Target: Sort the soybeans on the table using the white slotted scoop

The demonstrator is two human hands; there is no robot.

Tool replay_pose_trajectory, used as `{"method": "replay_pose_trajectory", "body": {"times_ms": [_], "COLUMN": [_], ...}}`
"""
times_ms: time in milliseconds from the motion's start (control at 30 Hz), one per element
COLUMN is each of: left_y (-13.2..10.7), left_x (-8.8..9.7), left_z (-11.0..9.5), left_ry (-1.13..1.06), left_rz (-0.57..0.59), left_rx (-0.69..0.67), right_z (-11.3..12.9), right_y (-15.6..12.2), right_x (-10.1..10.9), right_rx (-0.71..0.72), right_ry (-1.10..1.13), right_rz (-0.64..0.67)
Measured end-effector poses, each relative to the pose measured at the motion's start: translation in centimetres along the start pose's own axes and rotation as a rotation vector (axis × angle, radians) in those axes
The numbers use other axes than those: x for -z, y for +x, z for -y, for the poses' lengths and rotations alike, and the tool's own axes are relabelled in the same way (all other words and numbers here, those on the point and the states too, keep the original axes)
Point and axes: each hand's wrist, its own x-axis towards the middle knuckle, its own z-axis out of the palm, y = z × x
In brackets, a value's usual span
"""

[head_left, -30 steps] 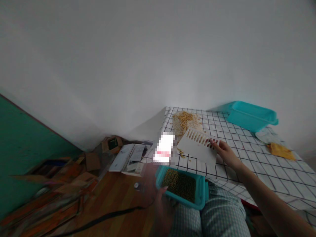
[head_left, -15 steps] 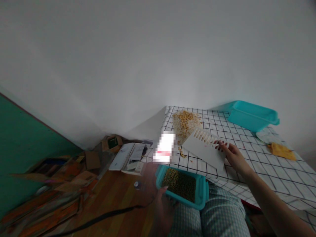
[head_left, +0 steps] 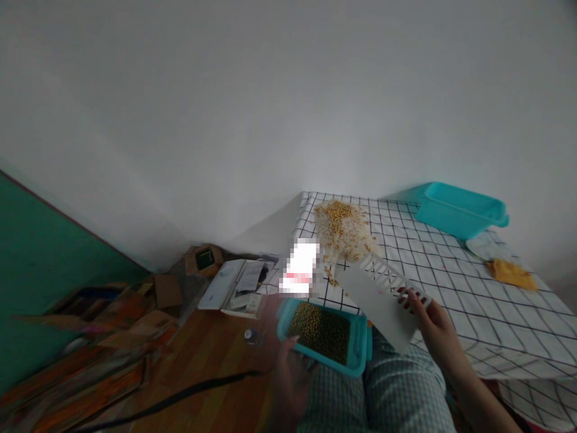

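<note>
My left hand grips the near left rim of a teal tray, its thumb over the edge and its other fingers hidden. Yellowish beans lie in the tray's left part, with dark green ones to the right. My right hand is closed on the slotted edge of a flat white plastic board, fingers around the slots. The board tilts over the table's front edge, just right of the tray. Beyond it, a pile of yellow beans and pale grains spreads on the checked cloth.
A larger teal tub stands on the checked tablecloth by the wall. A yellow cloth lies near it. A bright phone-like screen, blurred out, sits at the table's left end. Cardboard boxes cover the floor at left.
The white board has moved right and toward me with my right hand, tilting more and uncovering more of the grain pile. The tray in my left hand has shifted slightly left.
</note>
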Motion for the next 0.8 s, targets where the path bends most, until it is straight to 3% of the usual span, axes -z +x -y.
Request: {"method": "replay_pose_trajectory", "body": {"times_ms": [167, 333, 433, 533, 633, 800], "left_y": [0.2, 0.4, 0.3, 0.3, 0.3, 0.5], "left_x": [-0.2, -0.1, 0.1, 0.1, 0.1, 0.2], "left_z": [-0.5, -0.7, -0.6, -0.6, -0.6, -0.5], "left_ry": [-0.040, -0.039, -0.028, -0.035, -0.033, -0.045], "left_rz": [0.045, 0.035, 0.044, 0.065, 0.082, 0.064], "left_rx": [-0.036, -0.037, -0.051, -0.070, -0.043, -0.044], "right_z": [0.2, 0.6, 0.6, 0.2, 0.0, 0.6], "right_y": [-1.6, -2.3, -1.4, 0.1, 1.2, 1.8], "right_x": [-1.8, -1.2, -0.3, 0.0, -0.5, -2.1], "right_rx": [0.025, 0.011, 0.028, 0.043, 0.008, -0.033], "right_ry": [0.013, -0.012, -0.008, 0.010, 0.046, 0.077], "right_rz": [0.039, 0.104, 0.117, 0.038, -0.009, 0.018]}}
